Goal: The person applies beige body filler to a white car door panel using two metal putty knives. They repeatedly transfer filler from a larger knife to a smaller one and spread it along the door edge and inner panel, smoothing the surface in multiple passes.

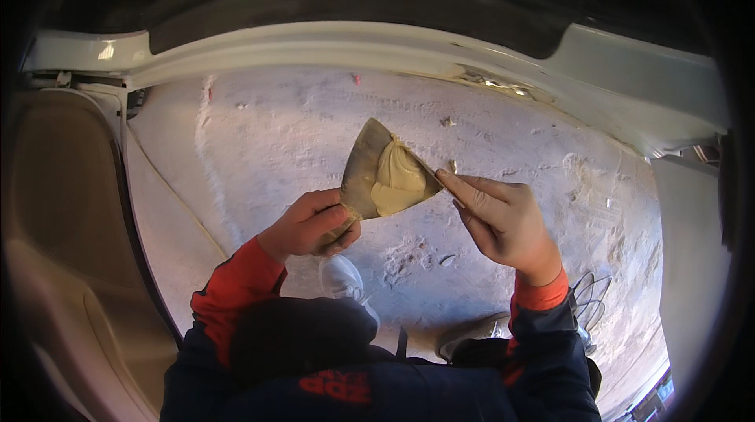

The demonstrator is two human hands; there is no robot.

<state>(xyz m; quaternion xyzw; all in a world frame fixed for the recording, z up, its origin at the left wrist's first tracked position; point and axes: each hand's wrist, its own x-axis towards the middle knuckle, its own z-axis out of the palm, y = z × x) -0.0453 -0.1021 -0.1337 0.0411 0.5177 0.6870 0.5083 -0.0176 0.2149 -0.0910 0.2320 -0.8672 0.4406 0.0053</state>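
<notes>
A wide metal putty knife (359, 154) is held up over the ground, with a thick mound of pale yellow paste (397, 182) spread on its blade. My left hand (311, 225) is closed round its handle at the lower left. My right hand (503, 217) is at the blade's right corner, its fingers closed and the index fingertip at the edge; whether they grip the blade itself or a thin tool lying edge-on against it is unclear.
A pale curved painted frame (330, 40) crosses the top, with a brown padded panel (67, 210) at left and a grey panel (688, 249) at right. Below lie a rough, stained floor (236, 139), my white shoe (342, 284) and looped dark wire (590, 292) at lower right.
</notes>
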